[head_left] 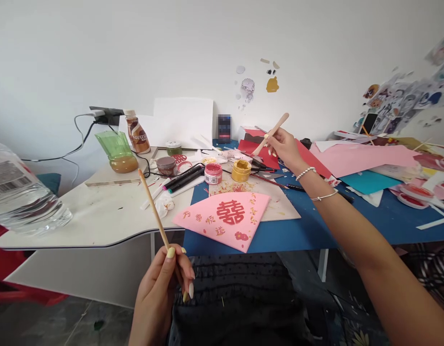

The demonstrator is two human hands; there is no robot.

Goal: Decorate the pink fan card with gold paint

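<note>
My left hand (164,278), low in front of the table edge, is closed around a thin wooden stick (153,206). The stick tilts up to the left, and its lower end shows a yellowish tip below my fingers. Raised over the back of the table, my right hand (282,148) pinches a flat wooden spatula (274,132) with a rounded upper end. A pink fan-shaped paper (200,216) lies near the front edge, bearing a red double-happiness character (231,212), gold characters and red flowers. Behind it stand open jars of yellow paint (241,171) and pink-red paint (213,174).
Black markers (185,178), a brown jar (166,166) and a crumpled tissue (164,206) lie left of the paints. Further left are a cut green bottle (115,149), a Nescafé bottle (136,132) and a large water bottle (23,192). Coloured papers (362,161) pile up right.
</note>
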